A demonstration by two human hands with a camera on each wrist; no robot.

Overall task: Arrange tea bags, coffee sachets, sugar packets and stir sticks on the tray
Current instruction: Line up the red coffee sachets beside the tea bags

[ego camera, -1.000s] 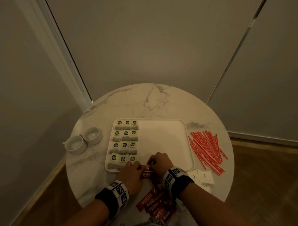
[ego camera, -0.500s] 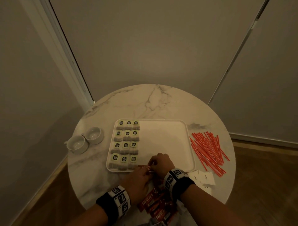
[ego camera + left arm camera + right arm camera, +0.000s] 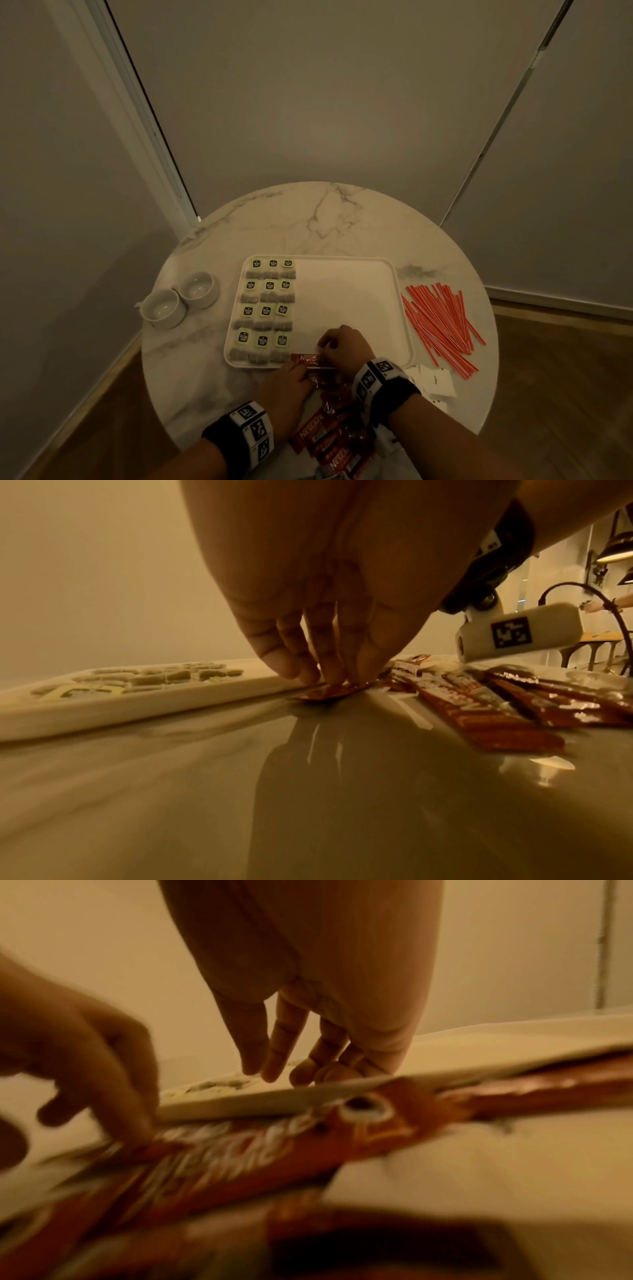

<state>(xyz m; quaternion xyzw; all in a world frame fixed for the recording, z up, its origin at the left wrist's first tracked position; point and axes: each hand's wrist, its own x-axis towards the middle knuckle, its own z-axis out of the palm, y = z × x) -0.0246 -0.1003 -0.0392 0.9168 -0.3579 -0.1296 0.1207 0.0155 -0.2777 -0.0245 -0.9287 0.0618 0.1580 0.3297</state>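
Coffee sachet (image 3: 310, 359), red, glossy, white-lettered, lies along the tray (image 3: 404, 329) near edge beside the tea bags (image 3: 267, 311); I see my left grip (image 3: 286, 387) pinching its end, right grip (image 3: 344, 344) fingers loosely pressing it.

Light: dim, warm amber cast | Glare: seen on table (image 3: 342, 791) | Blur: right wrist view smeared throughout | Distortion: wall lines bowed at head view's edges

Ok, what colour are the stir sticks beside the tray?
Red with thin white stripes; the stir sticks show best in the head view.
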